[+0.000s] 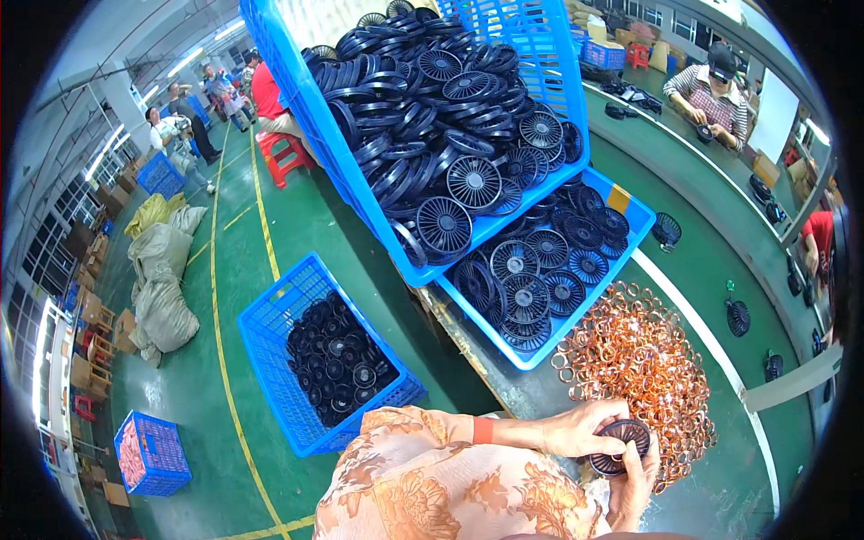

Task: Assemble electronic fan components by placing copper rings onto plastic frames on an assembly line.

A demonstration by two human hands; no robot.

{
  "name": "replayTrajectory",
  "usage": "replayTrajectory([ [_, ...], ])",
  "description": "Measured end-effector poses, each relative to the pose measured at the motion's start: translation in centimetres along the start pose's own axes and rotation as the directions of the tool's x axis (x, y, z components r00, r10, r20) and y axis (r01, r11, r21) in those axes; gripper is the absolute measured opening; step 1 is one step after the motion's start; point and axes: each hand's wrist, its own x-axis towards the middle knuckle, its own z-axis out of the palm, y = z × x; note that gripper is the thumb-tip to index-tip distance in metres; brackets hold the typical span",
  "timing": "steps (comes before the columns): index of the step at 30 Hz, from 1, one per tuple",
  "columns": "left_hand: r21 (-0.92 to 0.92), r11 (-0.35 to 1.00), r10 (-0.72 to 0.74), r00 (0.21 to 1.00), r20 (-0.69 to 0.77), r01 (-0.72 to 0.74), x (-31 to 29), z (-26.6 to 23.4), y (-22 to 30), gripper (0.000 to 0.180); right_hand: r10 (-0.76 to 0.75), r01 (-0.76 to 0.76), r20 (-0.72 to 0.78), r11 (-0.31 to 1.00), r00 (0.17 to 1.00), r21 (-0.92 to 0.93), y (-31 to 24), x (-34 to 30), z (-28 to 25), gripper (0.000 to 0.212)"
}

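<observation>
Both my hands hold one round black fan grille (625,445) with radial ribs, at the near edge of the bench. My left hand (579,430), with a red band on its wrist, grips the grille's left side with the thumb across its face. Round the right lower rim closes my right hand (637,479), its thumb also on the face. Just beyond my hands lies a heap of shiny copper-coloured rings (641,346). A shallow blue tray (517,357) of similar black grilles stands past the rings.
A large blue crate (396,243) piled with grilles leans over the tray. On the floor at left stand another blue basket (261,346) of grilles and a smaller blue crate (166,468) with pink pieces. A conveyor (702,202) carries black parts; a co-worker (711,94) sits across it.
</observation>
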Motion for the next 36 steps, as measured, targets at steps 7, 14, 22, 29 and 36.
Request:
replayTrajectory([
  [7, 0.183, 0.983, -0.007, 0.995, 0.099, -0.011, 0.4, -0.2, 1.1, 0.031, 0.005, -0.003, 0.046, 1.0, 0.999, -0.027, -0.3, -0.5, -0.6, 0.024],
  [14, 0.072, 0.997, -0.034, 0.996, 0.082, 0.028, 0.3, 0.5, 0.2, 0.029, -0.006, 0.009, 0.08, 0.999, 0.997, -0.034, 0.3, 0.6, -3.1, 0.03],
  [22, 0.077, 0.993, -0.082, 0.995, -0.064, 0.087, 0.7, 0.5, -0.3, 0.024, -0.604, 0.424, 0.298, 0.073, 0.739, -0.903, -1.6, -1.2, 1.4, 0.033],
  [29, -0.015, 0.997, -0.076, 0.996, -0.054, 0.075, 0.6, 0.7, -1.4, 0.026, -0.572, 0.429, 0.294, 0.114, 0.766, -0.896, -0.9, -1.1, 1.9, 0.033],
  [36, 0.024, 0.993, -0.109, 0.986, -0.126, 0.113, 0.5, 0.6, 0.2, 0.023, -0.622, 0.456, 0.262, 0.174, 0.738, -0.873, -0.6, -0.3, 2.0, 0.031],
])
